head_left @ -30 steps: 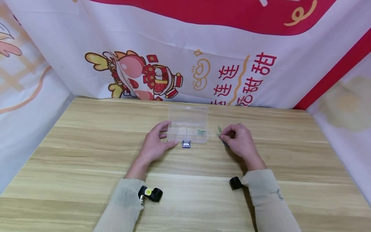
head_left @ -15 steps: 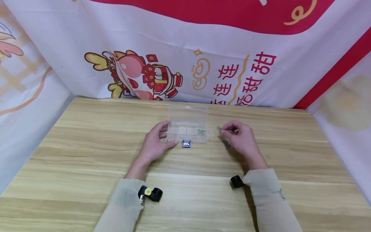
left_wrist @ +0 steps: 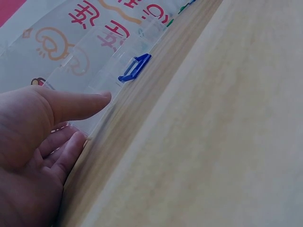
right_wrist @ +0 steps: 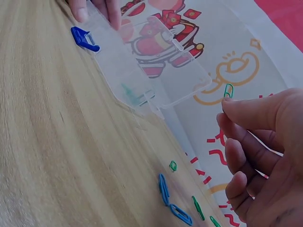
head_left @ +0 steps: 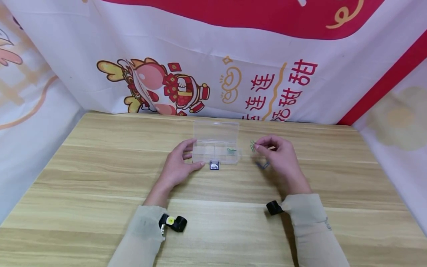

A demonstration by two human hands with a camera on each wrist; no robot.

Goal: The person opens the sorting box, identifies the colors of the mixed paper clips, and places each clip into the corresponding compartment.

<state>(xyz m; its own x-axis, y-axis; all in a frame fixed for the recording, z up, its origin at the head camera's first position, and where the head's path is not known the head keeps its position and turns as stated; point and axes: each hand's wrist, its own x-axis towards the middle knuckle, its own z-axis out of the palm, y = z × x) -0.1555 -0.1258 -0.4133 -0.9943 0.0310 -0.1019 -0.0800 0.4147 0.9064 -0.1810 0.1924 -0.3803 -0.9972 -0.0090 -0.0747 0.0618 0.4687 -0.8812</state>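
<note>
My left hand (head_left: 178, 165) holds the left end of a clear plastic box (right_wrist: 113, 61), thumb at its front corner and fingers round the back. The divided box stands with its lid (head_left: 216, 131) raised and a blue latch (head_left: 214, 165) hanging at the front. Green paper clips (head_left: 231, 150) lie in its right end. To the right of the box, my right hand (head_left: 278, 155) pinches a green paper clip (right_wrist: 229, 90) between thumb and index finger, raised above the table. The other fingers curl loosely beneath.
Blue paper clips (right_wrist: 164, 188) lie on the wooden table (head_left: 213, 230) below my right hand, with several green clips (right_wrist: 198, 208) near them. A printed cloth (head_left: 150, 29) hangs along the table's back edge.
My right hand has risen off the table with the green paper clip, shifting slightly back. The blue paper clips under it show more. My left hand and the box stay put.
</note>
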